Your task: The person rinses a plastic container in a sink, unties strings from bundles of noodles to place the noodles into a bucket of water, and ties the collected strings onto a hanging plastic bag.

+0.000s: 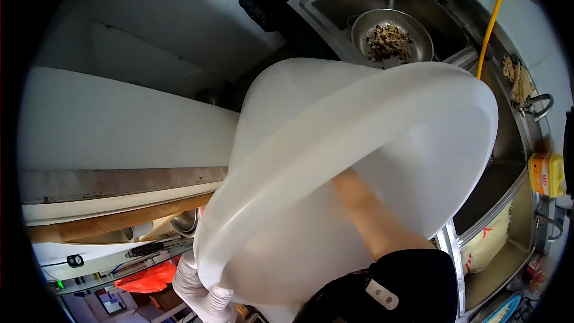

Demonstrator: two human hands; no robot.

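A large white plastic tub fills the middle of the view, tipped so that its wide mouth faces the lower right. My left hand, in a white glove, is closed on the rim at the lower left. From a black sleeve, my bare right forearm reaches into the tub's mouth; the rim hides my right hand, so its fingers and anything they hold cannot be seen.
Metal sinks line the upper right, with a metal pan of food scraps, taps and a yellow hose. A yellow container stands at the right edge. A white bag lies in the lower sink; a red bag is lower left.
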